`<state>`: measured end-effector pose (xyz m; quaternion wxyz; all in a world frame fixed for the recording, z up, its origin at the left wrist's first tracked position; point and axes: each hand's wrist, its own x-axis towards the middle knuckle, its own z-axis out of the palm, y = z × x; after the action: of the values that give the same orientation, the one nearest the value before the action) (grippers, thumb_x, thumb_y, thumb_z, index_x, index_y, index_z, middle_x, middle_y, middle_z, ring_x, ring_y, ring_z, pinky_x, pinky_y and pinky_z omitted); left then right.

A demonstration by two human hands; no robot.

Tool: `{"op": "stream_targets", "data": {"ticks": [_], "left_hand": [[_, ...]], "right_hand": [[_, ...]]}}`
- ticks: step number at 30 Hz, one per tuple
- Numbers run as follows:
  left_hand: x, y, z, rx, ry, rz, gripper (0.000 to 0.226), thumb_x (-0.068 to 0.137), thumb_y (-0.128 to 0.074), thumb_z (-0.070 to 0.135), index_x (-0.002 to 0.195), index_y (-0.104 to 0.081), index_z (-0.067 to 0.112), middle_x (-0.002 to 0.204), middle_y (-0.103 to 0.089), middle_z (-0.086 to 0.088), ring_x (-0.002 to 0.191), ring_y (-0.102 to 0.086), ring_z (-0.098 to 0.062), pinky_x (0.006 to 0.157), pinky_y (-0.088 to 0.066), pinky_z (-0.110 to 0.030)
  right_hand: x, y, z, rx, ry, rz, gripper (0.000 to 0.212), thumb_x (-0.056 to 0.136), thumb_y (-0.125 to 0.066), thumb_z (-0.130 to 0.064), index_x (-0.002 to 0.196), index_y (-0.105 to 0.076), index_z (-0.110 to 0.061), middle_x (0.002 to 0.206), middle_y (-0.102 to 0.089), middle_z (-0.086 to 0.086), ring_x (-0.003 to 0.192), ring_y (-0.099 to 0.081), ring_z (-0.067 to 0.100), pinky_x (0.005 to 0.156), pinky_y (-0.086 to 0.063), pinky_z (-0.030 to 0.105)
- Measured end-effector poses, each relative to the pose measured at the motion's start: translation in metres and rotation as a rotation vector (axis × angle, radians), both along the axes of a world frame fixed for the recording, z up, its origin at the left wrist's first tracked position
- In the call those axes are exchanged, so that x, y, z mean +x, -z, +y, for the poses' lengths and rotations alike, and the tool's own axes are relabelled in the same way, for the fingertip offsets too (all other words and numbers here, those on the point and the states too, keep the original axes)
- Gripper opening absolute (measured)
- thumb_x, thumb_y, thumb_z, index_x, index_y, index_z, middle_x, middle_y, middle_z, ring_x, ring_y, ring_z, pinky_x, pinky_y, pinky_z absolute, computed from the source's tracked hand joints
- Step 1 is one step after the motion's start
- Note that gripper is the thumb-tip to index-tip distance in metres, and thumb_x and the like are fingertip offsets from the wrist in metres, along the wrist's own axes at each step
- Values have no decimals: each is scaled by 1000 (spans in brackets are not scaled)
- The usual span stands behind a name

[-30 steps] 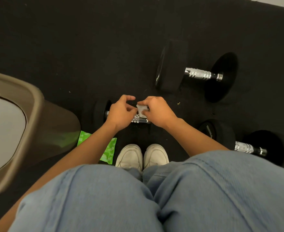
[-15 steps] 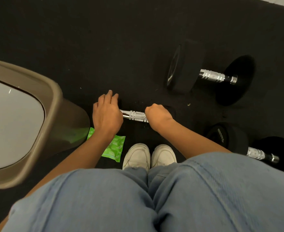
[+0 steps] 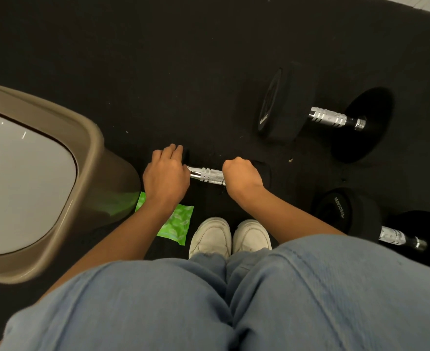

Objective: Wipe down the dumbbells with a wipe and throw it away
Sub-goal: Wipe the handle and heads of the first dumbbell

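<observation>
Crouched, looking down past my jeans (image 3: 310, 287) and white shoes (image 3: 211, 236) at the black floor (image 3: 158, 72). The small dumbbell (image 3: 206, 175) lies on the floor just beyond my toes, its chrome handle running left to right and dipping a little toward the right. My left hand (image 3: 165, 174) rests on top of its left weight head, fingers laid over it fairly straight and not wrapped round anything; that head is mostly hidden under the hand. My right hand (image 3: 241, 174) is a tight fist curled round the right end of the handle, knuckles up, right against the dark right head. The wipe is not visible, and I cannot tell if it is inside that fist. The bare ridged middle of the handle shows between the hands.

The far dumbbell (image 3: 327, 117) is bigger and lies on the floor far right, well apart from the small one, with black round heads and a chrome handle. The right dumbbell (image 3: 391, 235) lies near right, beside my right knee; there is white lettering on its left head, too small to read.

The tan bin (image 3: 89, 153) with a pale lid stands at left, near my left hand. The green packet (image 3: 179, 224) lies flat on the floor between the bin and my shoes, partly under my left forearm, with its green reflected on the bin's side
</observation>
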<state>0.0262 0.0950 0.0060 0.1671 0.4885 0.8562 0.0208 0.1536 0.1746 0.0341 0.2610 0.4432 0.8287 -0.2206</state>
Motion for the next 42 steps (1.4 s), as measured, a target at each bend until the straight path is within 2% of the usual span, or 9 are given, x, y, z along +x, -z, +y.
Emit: {"op": "stream_targets", "data": {"ticks": [10, 14, 17, 21, 27, 31, 34, 37, 42], "left_hand": [[-4, 2, 1, -13, 23, 2, 50, 95, -47, 26, 142, -38, 14, 145, -41, -3, 128, -38, -22, 91, -44, -36], [-4, 3, -1, 3, 24, -6, 50, 95, -48, 27, 142, -38, 14, 146, -41, -4, 129, -38, -22, 92, -43, -35], [-6, 3, -1, 15, 24, -21, 51, 94, -49, 28, 142, -38, 15, 146, -41, -3, 129, -38, -21, 92, -43, -34], [-7, 3, -1, 5, 30, -16, 52, 95, -49, 29, 143, -36, 16, 147, -39, -1, 130, -36, -20, 94, -42, -33], [-8, 5, -3, 4, 49, -4, 52, 95, -48, 30, 143, -35, 16, 147, -39, -2, 129, -37, -20, 93, -43, -33], [-9, 6, -1, 15, 44, -17, 52, 95, -49, 30, 143, -36, 16, 146, -40, -2, 128, -38, -21, 91, -44, -33], [-9, 6, -2, 15, 49, -14, 52, 95, -49, 30, 143, -36, 16, 146, -41, -3, 128, -38, -21, 91, -43, -32], [-9, 7, -2, 20, 44, -16, 52, 95, -49, 30, 143, -37, 15, 146, -41, -3, 127, -38, -21, 90, -43, -32], [-11, 8, -3, 16, 51, -8, 51, 95, -48, 32, 142, -38, 16, 146, -42, -2, 127, -38, -21, 89, -45, -33]], "right_hand": [[3, 14, 0, 15, 89, 50, 33, 87, -62, -7, 119, -56, -5, 111, -62, 15, 101, -62, 27, 76, -49, 31], [-6, 24, -4, 26, -26, 119, 34, 88, -57, -8, 122, -57, -11, 109, -62, 13, 99, -61, 28, 71, -45, 30], [-16, 31, -10, 38, -134, 179, 32, 89, -55, -6, 120, -55, -10, 107, -61, 12, 97, -61, 28, 72, -45, 33], [-30, 37, -12, 35, -222, 234, 30, 90, -54, -7, 120, -52, -10, 103, -61, 11, 92, -63, 27, 67, -44, 32], [-27, 37, -14, 18, -338, 268, 41, 90, -53, -6, 131, -48, -13, 119, -59, 10, 103, -61, 28, 82, -52, 37], [-20, 40, -7, 67, -278, 232, 33, 90, -54, -9, 123, -53, -12, 108, -61, 10, 97, -62, 27, 74, -48, 34], [-19, 39, -5, 82, -221, 212, 30, 90, -56, -11, 120, -56, -12, 108, -61, 10, 97, -61, 27, 72, -45, 32], [-24, 40, -5, 61, -276, 216, 32, 89, -56, -8, 121, -55, -10, 112, -58, 10, 98, -61, 27, 76, -48, 33], [-19, 35, -1, -15, -429, 246, 50, 90, -49, 0, 138, -43, -14, 139, -44, 8, 114, -55, 32, 90, -50, 43]]}}
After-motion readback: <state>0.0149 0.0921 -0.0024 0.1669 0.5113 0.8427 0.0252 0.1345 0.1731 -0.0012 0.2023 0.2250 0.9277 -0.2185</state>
